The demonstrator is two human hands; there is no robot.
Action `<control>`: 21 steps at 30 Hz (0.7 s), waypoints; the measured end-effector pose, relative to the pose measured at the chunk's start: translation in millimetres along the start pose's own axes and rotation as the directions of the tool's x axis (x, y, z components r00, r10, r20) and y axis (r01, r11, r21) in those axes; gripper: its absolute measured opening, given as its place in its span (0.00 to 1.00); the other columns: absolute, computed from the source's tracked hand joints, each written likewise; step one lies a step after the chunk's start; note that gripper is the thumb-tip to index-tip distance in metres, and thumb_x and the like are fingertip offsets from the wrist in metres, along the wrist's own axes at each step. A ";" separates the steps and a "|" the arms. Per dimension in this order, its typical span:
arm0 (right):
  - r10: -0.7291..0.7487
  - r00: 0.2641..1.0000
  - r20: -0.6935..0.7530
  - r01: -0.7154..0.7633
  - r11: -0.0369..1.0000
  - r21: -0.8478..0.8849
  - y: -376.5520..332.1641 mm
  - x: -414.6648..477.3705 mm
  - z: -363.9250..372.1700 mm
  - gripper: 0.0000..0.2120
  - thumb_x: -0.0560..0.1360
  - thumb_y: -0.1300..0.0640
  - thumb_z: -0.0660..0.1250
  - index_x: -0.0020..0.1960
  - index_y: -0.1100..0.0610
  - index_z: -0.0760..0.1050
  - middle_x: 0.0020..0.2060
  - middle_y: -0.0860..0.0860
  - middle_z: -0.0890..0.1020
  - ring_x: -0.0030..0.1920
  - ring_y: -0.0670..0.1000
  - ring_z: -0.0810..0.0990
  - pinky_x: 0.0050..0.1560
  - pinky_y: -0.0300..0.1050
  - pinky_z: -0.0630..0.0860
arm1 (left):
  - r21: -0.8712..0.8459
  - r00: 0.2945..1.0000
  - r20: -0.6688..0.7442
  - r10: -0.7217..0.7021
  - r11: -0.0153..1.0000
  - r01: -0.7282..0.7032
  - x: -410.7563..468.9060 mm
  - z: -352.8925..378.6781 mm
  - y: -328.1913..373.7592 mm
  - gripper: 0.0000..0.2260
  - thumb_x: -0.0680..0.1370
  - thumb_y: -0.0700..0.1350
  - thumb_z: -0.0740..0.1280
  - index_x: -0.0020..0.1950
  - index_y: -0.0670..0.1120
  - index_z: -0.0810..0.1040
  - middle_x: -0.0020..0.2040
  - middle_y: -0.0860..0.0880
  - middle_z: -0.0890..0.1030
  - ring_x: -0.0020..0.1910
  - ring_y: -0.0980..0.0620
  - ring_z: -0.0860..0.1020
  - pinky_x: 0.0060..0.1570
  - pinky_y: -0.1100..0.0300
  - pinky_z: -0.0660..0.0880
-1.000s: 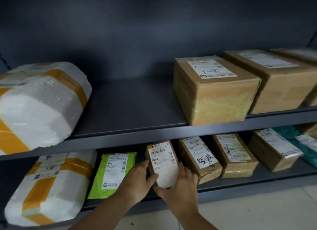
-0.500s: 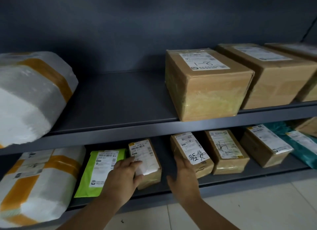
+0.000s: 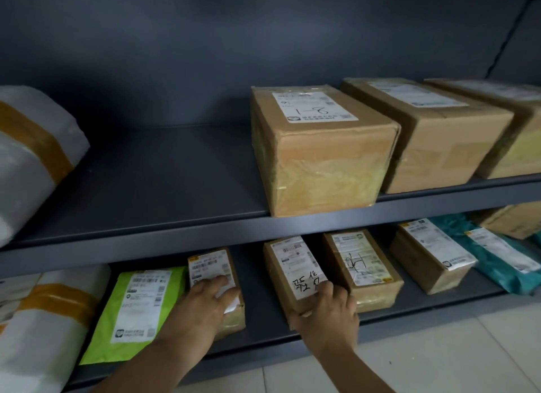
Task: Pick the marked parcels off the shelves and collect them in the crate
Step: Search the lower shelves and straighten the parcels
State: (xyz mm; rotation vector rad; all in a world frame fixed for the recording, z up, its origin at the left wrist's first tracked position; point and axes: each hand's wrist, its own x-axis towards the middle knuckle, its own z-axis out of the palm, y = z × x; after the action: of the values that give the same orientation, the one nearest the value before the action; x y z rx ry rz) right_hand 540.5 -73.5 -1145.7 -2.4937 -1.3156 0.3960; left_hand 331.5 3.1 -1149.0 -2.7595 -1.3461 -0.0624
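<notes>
Since half a second ago: right hand (image 3: 325,313) moved onto the pen-marked box (image 3: 292,269); left hand (image 3: 202,307) unmoved. I list, just right of that grip, a scribbled box (image 3: 363,269); left of the left hand, a green mailer (image 3: 137,307); above both, the upper shelf edge (image 3: 175,243). Right hand: thumb and fingers curled round the box's near end, on the lower shelf (image 3: 254,310). Left hand: fingers flat on a labelled box (image 3: 213,271), gripping nothing

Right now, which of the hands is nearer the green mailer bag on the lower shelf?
Left. The left hand rests on the small box right beside the green mailer bag; the right hand grips the handwritten box one parcel further right.
</notes>
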 end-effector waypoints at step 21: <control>-0.053 0.982 -0.184 0.086 0.981 0.175 2.5 -27.0 14.7 0.52 0.43 0.38 0.79 0.61 0.64 0.75 0.46 0.55 0.75 0.46 0.58 0.73 0.40 0.52 0.80 | 0.006 0.985 0.169 -0.022 1.000 0.021 -6.4 -44.5 16.2 0.24 0.71 0.43 0.70 0.66 0.58 0.72 0.63 0.56 0.73 0.58 0.52 0.74 0.51 0.57 0.75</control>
State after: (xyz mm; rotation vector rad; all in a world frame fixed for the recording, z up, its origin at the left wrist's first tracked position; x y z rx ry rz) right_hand 522.3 -95.5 -1157.3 -2.2676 -1.2332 0.2576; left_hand 340.1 -15.6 -1105.9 -2.8019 -1.4118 0.1778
